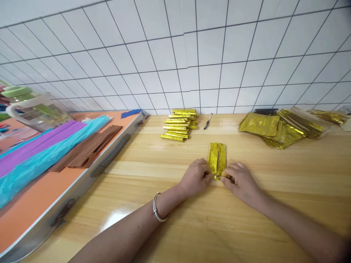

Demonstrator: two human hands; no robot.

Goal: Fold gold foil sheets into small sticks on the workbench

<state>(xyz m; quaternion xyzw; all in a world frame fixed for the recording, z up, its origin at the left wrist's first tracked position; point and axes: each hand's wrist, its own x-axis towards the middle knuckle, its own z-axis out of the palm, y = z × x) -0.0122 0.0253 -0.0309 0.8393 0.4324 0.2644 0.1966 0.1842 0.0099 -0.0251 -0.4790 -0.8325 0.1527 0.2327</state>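
A sheet of shiny gold foil paper (212,157) lies on the wooden table with both its long sides folded in, meeting at a seam down the middle. Its near edge shows a small fold. My left hand (197,175) pinches the near left corner, thumb and fingers closed. At the near right corner my right hand (239,181) does the same. Above my left wrist sits a silver bangle (157,207). Behind the sheet, a pile of narrow folded gold strips (175,128) rests near the wall.
Flat gold foil sheets (259,124) lie in a loose stack at the back right. A pen (208,121) is near the tiled wall (208,44). On the left, an orange board (41,204) bears brown (90,148), turquoise (55,157) and purple crepe paper (44,140), plus a clear plastic container (41,111).
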